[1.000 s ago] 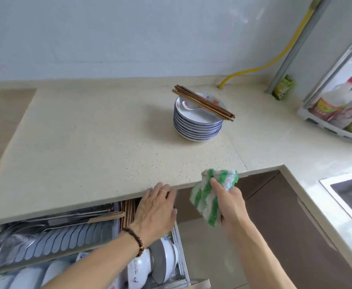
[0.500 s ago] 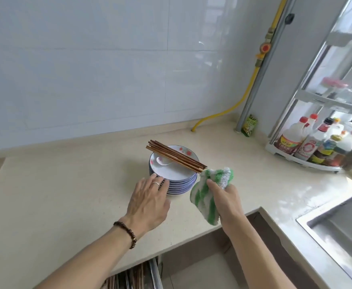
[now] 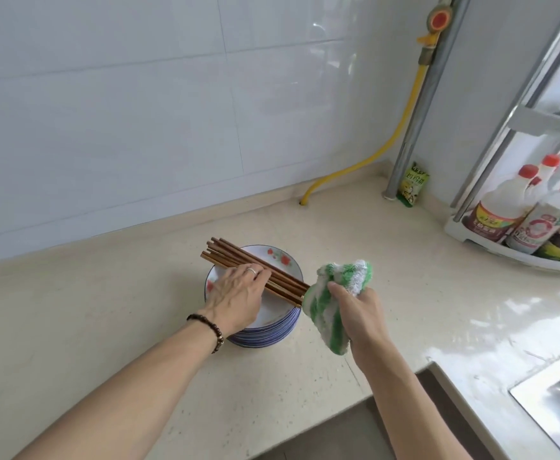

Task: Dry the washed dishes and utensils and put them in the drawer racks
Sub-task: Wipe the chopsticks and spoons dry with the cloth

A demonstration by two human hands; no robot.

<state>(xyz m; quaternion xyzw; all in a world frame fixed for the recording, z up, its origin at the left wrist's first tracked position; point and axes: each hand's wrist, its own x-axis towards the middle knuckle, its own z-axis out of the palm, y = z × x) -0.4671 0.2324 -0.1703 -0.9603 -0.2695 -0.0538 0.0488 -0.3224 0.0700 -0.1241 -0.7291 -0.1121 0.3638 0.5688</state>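
Wooden brown chopsticks (image 3: 255, 272) and stacked blue-rimmed plates (image 3: 265, 327) await drying: left hand (image 3: 239, 293) lies straight-fingered on them, right hand (image 3: 355, 307) clutches green-striped cloth (image 3: 335, 293).

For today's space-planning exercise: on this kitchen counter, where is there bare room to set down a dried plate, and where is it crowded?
Free: the wide counter left of the plate stack, back to the wall, and the stretch between the stack and the bottle rack. Crowded: the stack itself, where the left hand rests on the chopsticks and the right hand holds the cloth.
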